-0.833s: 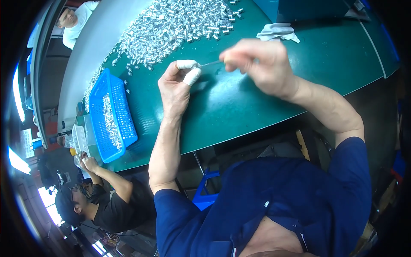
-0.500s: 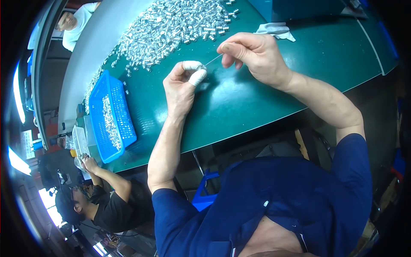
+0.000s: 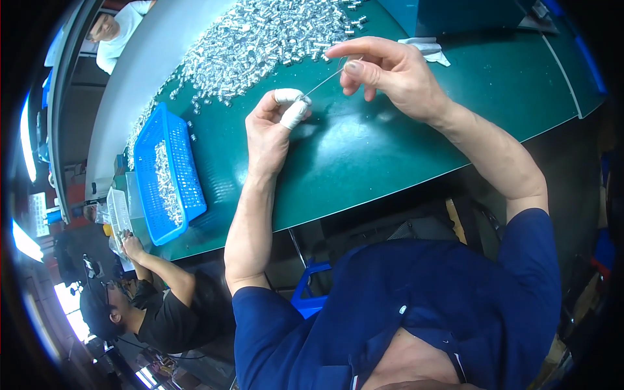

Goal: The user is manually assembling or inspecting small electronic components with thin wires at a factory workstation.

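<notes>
My left hand is closed in a pinch, white wraps covering the tips of its thumb and index finger. Whatever small piece it grips there is mostly hidden by those fingertips. A thin metal rod slants from this pinch up to my right hand. The right thumb presses the rod's upper end against the fingers behind it, while the right index finger stretches out above. Beyond both hands lies a big heap of small shiny metal cylinders on the green tabletop.
Left of my left arm stands a blue plastic basket with more small metal parts inside. A white cloth lies beside a dark green box at the far right. A co-worker in black works at the left; another person is at the far left.
My right index finger has lifted off the rod and straightened. More of the rod shows between my hands. My left hand has shifted slightly left and down.
</notes>
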The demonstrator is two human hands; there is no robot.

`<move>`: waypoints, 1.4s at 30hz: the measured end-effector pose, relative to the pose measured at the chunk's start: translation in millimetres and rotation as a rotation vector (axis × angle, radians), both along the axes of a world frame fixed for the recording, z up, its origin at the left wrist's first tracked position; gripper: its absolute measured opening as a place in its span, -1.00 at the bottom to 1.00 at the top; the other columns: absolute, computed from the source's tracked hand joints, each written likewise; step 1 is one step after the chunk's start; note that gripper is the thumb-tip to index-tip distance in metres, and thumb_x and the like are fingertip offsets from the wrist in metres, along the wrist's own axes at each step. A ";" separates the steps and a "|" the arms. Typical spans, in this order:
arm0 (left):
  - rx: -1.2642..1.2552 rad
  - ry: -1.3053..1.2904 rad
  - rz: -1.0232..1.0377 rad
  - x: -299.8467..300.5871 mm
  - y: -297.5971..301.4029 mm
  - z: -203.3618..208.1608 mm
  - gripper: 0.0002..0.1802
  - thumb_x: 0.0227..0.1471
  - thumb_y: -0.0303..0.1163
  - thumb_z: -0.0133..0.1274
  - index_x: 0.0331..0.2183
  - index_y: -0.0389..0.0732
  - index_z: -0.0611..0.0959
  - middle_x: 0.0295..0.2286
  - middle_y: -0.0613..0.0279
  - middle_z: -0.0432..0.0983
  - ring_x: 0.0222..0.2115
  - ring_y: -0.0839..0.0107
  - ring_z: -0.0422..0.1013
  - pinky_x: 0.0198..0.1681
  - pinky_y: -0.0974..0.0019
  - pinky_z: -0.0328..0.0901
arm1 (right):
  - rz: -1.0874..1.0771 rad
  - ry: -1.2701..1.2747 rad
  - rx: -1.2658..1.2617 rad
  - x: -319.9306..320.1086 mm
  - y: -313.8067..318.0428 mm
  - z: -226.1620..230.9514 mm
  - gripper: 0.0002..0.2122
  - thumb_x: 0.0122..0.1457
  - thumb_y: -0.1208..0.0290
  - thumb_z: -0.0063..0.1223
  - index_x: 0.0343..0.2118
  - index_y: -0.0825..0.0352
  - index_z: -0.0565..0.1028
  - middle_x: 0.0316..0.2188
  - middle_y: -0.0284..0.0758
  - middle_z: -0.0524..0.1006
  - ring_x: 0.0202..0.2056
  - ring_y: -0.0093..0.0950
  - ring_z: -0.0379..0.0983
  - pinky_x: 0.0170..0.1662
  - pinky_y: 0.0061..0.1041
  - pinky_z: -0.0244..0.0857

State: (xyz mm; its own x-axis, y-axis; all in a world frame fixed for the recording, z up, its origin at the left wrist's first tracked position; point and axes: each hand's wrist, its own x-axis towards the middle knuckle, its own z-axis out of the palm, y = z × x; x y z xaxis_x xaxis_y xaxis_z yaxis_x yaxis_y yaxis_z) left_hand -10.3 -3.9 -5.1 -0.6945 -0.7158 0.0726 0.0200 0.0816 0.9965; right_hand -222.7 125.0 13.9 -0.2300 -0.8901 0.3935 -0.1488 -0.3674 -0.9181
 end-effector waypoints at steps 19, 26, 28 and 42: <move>0.007 -0.032 -0.038 1.4 0.8 -5.6 -0.85 0.06 -0.55 0.21 -0.26 -0.26 0.65 -0.35 0.28 0.61 -0.34 0.56 0.50 -0.22 0.48 0.39 | -0.032 0.226 0.117 -3.3 6.6 5.0 -0.73 0.26 0.27 0.13 -0.45 0.39 0.61 -0.64 -0.39 0.56 -0.63 -0.63 0.46 -0.57 -0.70 0.28; -0.140 -0.076 0.036 1.4 -1.7 -6.3 -0.83 0.06 -0.60 0.18 -0.24 -0.29 0.64 -0.31 0.22 0.60 -0.31 0.48 0.49 -0.17 0.40 0.40 | -0.076 -0.028 0.203 3.2 -2.3 -12.2 -0.68 0.32 0.18 0.05 -0.41 0.36 0.60 -0.66 -0.43 0.51 -0.63 -0.68 0.42 -0.55 -0.71 0.27; -0.084 -0.071 0.018 0.1 0.0 -0.1 -0.84 0.06 -0.58 0.20 -0.25 -0.29 0.64 -0.35 0.28 0.59 -0.34 0.53 0.49 -0.20 0.44 0.39 | -0.118 0.199 0.003 -3.8 -5.0 -14.3 -0.71 0.32 0.22 0.05 -0.39 0.35 0.60 -0.65 -0.43 0.51 -0.60 -0.69 0.42 -0.53 -0.71 0.26; 0.218 0.167 0.015 6.7 -19.3 -3.3 -0.73 0.11 -0.50 0.18 -0.12 -0.32 0.61 -0.24 0.09 0.61 -0.29 0.40 0.53 -0.11 0.36 0.42 | -0.209 0.462 -0.418 -7.7 2.9 3.0 -0.86 0.24 0.49 0.12 -0.23 0.44 0.61 -0.50 -0.29 0.60 -0.48 -0.57 0.53 -0.44 -0.65 0.39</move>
State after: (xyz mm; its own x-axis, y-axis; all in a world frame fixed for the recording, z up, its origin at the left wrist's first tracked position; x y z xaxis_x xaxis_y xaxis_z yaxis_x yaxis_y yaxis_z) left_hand -3.5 -23.1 -8.4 -0.6748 -0.7374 0.0284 0.1861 -0.1328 0.9735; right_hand -230.4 128.0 16.9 -0.1060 -0.5958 0.7961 -0.6004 -0.5998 -0.5289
